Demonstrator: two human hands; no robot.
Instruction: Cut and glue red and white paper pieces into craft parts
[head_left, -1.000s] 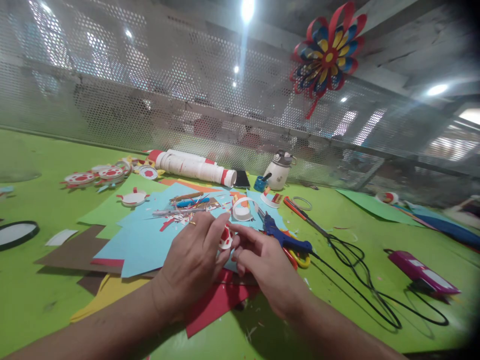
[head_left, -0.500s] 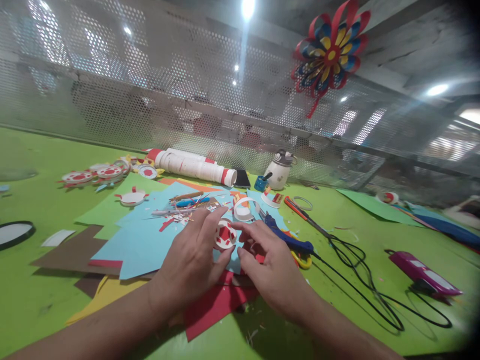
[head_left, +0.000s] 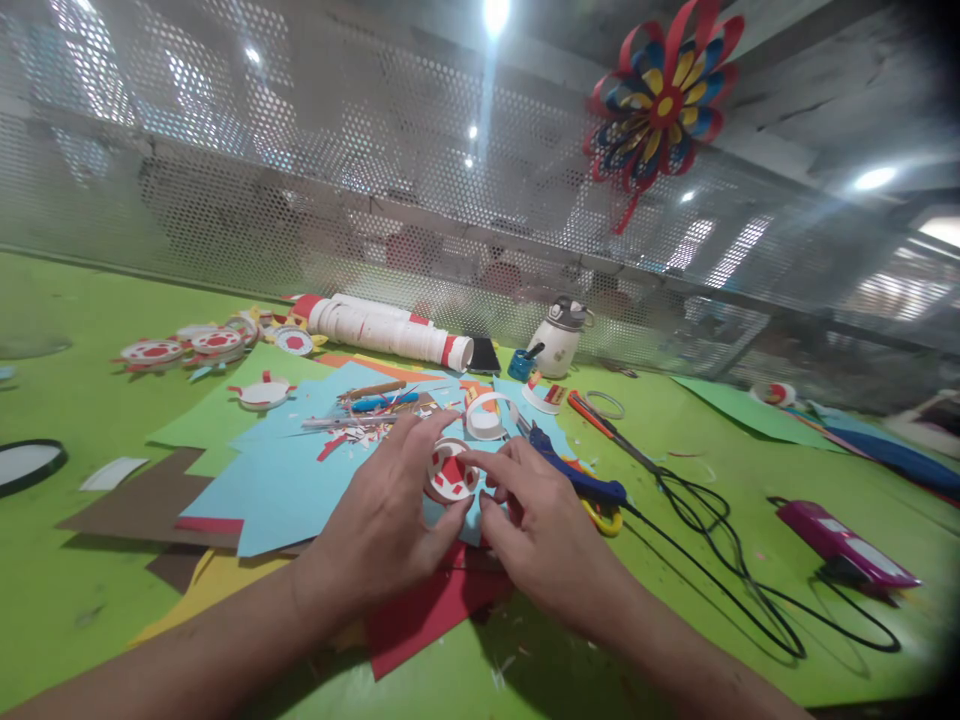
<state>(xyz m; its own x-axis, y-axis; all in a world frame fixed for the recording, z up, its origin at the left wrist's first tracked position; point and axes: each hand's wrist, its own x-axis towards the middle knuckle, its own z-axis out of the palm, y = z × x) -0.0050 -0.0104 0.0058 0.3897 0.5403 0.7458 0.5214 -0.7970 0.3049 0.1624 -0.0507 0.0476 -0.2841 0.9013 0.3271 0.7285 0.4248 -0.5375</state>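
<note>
Between the thumb and fingers of my left hand is a small round white paper piece with red shapes on its face. It is tilted so that its face shows. My right hand is at its right side, the index fingertip on the red pattern. The right thumb stands apart from that finger, and the other fingers are curled. Below the hands lie sheets of light blue paper and red paper. Just beyond the piece stands a white paper ring.
A blue glue gun and yellow-handled scissors lie right of my hands. Nearby are an orange-handled tool with a black cord, a magenta device, a bottle, paper rolls and several finished-looking discs.
The right index finger has shifted onto the face of the round paper piece, which has turned a little toward the camera. My left hand still holds it.
</note>
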